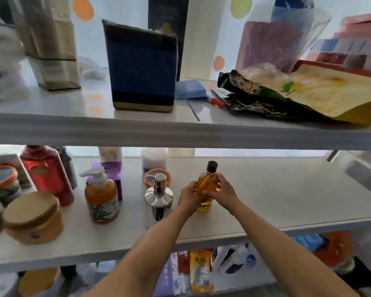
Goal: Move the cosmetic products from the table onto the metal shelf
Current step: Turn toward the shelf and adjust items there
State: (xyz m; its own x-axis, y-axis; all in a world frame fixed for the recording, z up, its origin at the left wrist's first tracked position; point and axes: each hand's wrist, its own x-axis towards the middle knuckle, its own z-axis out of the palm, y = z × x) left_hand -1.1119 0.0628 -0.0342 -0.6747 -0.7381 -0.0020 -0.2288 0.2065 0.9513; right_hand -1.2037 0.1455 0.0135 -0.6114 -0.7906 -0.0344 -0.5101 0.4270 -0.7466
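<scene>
Head view, fingers (pixel 211 193) curled round amber bottle (pixel 206 181)

Left hand (pixel 189 197), right hand (pixel 222 190) round bottle (pixel 207 182)

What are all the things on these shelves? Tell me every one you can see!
yellow bottle: one, amber with dark cap, upright on the middle board
chrome pump dispenser: one, silver, just left of the yellow bottle
pump soap bottle: one, orange with white pump, further left
red bottle: one, red, far left
round tub: one, tan, front left
blue box: one, dark blue, top board, centre
pouch: one, yellow and green, lying top right
metal shelf: one, white boards
left hand: one, grips the yellow bottle
right hand: one, grips its other side
</scene>
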